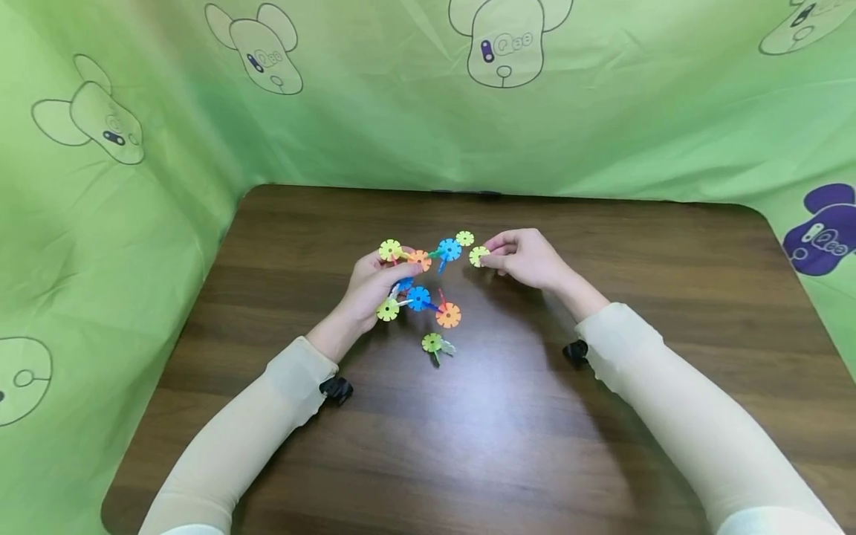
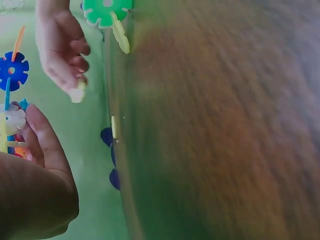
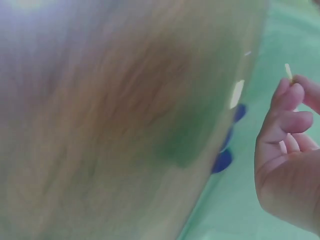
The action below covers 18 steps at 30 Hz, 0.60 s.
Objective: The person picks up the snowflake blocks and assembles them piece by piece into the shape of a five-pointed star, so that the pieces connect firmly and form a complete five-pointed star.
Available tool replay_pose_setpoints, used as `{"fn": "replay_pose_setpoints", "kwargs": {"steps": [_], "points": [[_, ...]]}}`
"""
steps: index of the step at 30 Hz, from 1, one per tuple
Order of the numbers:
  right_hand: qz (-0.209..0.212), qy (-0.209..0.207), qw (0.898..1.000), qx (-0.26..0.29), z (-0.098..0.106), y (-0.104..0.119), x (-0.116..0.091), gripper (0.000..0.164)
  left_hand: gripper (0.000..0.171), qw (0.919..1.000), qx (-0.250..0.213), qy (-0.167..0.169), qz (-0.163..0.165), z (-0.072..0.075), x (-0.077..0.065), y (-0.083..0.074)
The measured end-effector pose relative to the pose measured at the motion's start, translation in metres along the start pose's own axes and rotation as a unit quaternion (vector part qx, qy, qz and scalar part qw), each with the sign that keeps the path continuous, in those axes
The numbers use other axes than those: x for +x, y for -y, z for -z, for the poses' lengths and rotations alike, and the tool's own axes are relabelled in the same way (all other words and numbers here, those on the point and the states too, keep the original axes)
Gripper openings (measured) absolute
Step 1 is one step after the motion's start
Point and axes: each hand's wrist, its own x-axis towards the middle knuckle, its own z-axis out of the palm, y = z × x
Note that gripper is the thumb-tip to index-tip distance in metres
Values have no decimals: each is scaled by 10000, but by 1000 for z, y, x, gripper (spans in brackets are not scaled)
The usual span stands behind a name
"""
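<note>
My left hand grips a chain of notched plastic snowflake discs in blue, orange, yellow-green and white, joined edge to edge at angles. Thumb and fingers of my right hand pinch one yellow-green snowflake disc, a little apart from the chain's blue disc. In the right wrist view that pinched disc shows edge-on at the fingertips. The left palm hides part of the chain.
On the brown wooden table, a small joined group of green and pale discs lies nearer me. Another yellow-green disc lies beyond the chain. A green printed cloth hangs behind the table and at its sides.
</note>
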Motion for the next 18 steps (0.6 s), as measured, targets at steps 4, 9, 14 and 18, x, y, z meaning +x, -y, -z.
{"fn": "replay_pose_setpoints", "kwargs": {"steps": [4,9,14,18], "points": [[-113,158,9951,965,-6,13,-21,34,19,10000,-18,-48,27,-7,2,0],[-177,453,9860,1596,-17,25,-40,31,16,9999,-48,-137,-33,-14,4,-1],[-201,490,9842,1689,-23,32,-49,30,17,9997,-102,-189,-92,-21,5,-1],[-272,398,9854,1631,-23,34,-52,29,19,9995,-187,-249,-87,-26,5,-1]]}}
